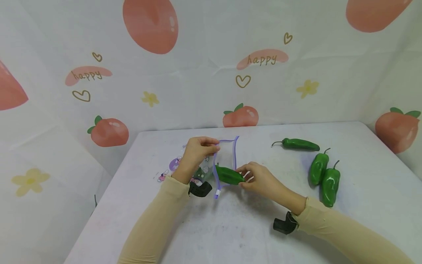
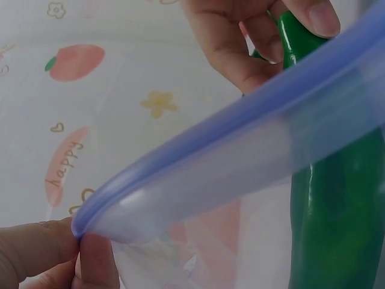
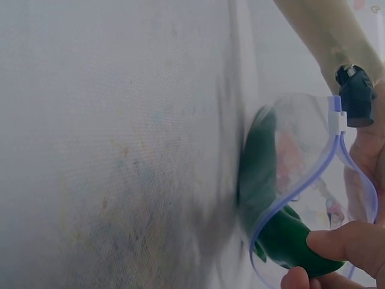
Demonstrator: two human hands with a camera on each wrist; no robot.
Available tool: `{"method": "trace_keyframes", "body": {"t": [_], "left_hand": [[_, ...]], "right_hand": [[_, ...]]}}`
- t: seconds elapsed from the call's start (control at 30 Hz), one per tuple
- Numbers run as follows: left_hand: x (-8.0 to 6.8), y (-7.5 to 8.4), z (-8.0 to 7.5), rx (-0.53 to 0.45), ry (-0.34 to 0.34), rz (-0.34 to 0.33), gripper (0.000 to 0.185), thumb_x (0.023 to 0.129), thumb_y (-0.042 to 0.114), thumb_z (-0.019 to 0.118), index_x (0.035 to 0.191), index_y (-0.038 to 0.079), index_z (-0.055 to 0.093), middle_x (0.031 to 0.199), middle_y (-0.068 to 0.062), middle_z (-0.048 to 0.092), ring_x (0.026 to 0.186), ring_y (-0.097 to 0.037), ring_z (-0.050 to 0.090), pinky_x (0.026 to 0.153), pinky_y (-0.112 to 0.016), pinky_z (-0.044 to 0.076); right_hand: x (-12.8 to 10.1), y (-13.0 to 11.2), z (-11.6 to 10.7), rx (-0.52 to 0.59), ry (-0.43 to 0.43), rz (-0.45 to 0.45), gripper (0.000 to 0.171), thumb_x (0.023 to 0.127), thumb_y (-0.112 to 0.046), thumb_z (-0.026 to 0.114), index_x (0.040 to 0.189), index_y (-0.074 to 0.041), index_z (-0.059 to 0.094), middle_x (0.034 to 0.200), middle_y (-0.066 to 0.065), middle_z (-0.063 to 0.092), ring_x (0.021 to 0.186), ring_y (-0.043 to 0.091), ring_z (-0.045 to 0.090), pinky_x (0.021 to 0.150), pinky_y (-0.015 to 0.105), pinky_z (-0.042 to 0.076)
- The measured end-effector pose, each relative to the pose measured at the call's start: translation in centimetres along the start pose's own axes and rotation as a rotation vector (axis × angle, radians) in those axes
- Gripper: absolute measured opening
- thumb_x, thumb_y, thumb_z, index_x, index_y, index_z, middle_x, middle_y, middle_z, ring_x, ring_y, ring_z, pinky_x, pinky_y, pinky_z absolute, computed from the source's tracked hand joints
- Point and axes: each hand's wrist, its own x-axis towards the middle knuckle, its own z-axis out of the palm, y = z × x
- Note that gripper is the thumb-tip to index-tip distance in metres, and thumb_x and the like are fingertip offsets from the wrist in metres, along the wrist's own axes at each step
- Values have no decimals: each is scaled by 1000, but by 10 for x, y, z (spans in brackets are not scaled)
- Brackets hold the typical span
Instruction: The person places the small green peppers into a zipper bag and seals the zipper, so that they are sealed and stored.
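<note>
1. Left hand [image 1: 197, 154] pinched a bag [image 1: 206, 170] by its edge.
2. Right hand [image 1: 258, 176] pinched a pepper [image 1: 229, 175] at the bag's mouth, between both hands.
3. Its long axis ran hand to hand, stem leftward.

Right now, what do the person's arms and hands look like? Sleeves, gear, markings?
Left sleeve and right sleeve: plain beige, wrist-length. Left hand and right hand: no gloves. Left wrist device and right wrist device: small, black, blocky. No cables or markings visible.
</note>
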Motion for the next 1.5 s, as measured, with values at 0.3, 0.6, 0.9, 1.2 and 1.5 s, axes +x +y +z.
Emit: {"method": "trace_keyframes", "body": {"t": [0.3,0.6,0.9,1.2,1.5], "left_hand": [[0,0,1,-8,6,-2,27,84,3,73,109,-6,70,90,-8,69,79,-12,64,79,-28,57],[1,0,0,-1,6,2,23,84,5,73,105,-3,72,88,-7,68,78,-13,63,77,-26,57],[2,0,0,-8,-2,-4,22,84,6,74,105,-2,72,88,-7,68,77,-13,62,77,-26,57],[1,1,1,-21,0,4,21,85,4,73,104,-3,72,88,-7,68,76,-12,63,76,-27,57],[1,1,0,-28,-5,10,24,85,5,73,107,-3,71,91,-8,68,78,-11,63,79,-28,57]], "right_hand": [[-1,0,1,15,-9,-4,36,82,-2,72,118,3,65,107,13,61,88,21,66,72,25,57],[2,1,2,23,15,-11,33,81,0,73,113,0,66,107,13,66,87,19,67,71,23,56],[5,-1,1,-34,27,-32,31,80,-1,74,110,1,69,98,10,65,82,16,66,70,25,55],[7,-2,-1,-42,17,-20,32,80,1,72,112,2,69,99,11,65,84,17,66,72,26,55],[6,-5,-2,-17,11,-12,31,82,1,71,113,2,69,103,12,66,87,19,67,75,30,57]]}}
